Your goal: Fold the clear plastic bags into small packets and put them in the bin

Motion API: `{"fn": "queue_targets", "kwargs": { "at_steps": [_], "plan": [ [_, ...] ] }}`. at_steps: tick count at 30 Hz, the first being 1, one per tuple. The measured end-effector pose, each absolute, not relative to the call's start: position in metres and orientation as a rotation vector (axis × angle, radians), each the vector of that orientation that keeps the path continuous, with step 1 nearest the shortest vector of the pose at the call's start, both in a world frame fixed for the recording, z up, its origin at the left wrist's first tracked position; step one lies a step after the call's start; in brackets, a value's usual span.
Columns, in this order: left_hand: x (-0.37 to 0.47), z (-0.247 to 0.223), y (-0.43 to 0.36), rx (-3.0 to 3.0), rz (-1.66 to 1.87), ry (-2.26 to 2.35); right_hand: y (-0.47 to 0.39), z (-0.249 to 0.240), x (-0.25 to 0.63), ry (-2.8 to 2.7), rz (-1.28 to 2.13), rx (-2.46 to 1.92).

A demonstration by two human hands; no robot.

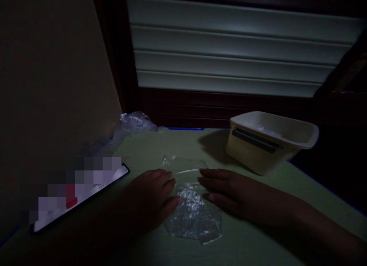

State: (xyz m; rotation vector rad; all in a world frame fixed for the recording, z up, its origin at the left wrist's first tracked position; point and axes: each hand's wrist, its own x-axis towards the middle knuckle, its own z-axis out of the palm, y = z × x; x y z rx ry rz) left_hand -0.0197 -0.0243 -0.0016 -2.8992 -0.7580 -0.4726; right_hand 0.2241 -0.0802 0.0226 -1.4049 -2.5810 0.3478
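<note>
A clear, crinkled plastic bag [193, 214] lies on the green tabletop [177, 143], with its smoother top part reaching up between my hands. My left hand [153, 195] rests at the bag's left side, its fingers apart and the tips at the edge of the plastic. On the opposite side, my right hand [229, 189] lies with fingers stretched out and spread, their tips touching or just over the bag's right edge. Neither hand is closed around anything.
A cream plastic bin [258, 151] with something clear inside stands at the back right. Crumpled clear plastic [137, 122] lies at the back left, by the wall. A lit phone or tablet [86, 195], partly blurred, leans at the left. Behind the table is a slatted panel [229, 48].
</note>
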Motion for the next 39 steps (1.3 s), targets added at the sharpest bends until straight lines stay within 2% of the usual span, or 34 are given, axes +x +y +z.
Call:
{"fn": "queue_targets", "kwargs": {
  "at_steps": [6, 10, 17, 20, 24, 30, 39],
  "plan": [
    [-0.015, 0.01, -0.032, -2.886, -0.437, -0.699, -0.084, 0.032, 0.226, -2.581, 0.498, -1.342],
    [-0.018, 0.001, -0.022, -2.886, -0.593, -0.643, -0.081, 0.028, 0.223, -2.511, 0.367, -1.326],
    [-0.016, -0.006, -0.023, -2.957, -0.602, -0.622, -0.08, 0.025, 0.222, -2.533, 0.313, -1.371],
    [-0.015, -0.002, -0.03, -2.969, -0.579, -0.636, -0.077, 0.025, 0.224, -2.41, 0.345, -1.437],
    [-0.013, -0.002, -0.033, -2.992, -0.638, -0.631, -0.064, 0.009, 0.232, -2.133, 0.193, -1.596],
    [-0.015, -0.013, -0.017, -2.878, -0.986, -0.933, -0.052, -0.012, 0.232, -2.027, 0.276, -1.629],
    [-0.02, -0.03, 0.006, -2.942, -1.202, -1.393, -0.06, 0.003, 0.224, -1.943, 0.502, -1.46]
  ]
}}
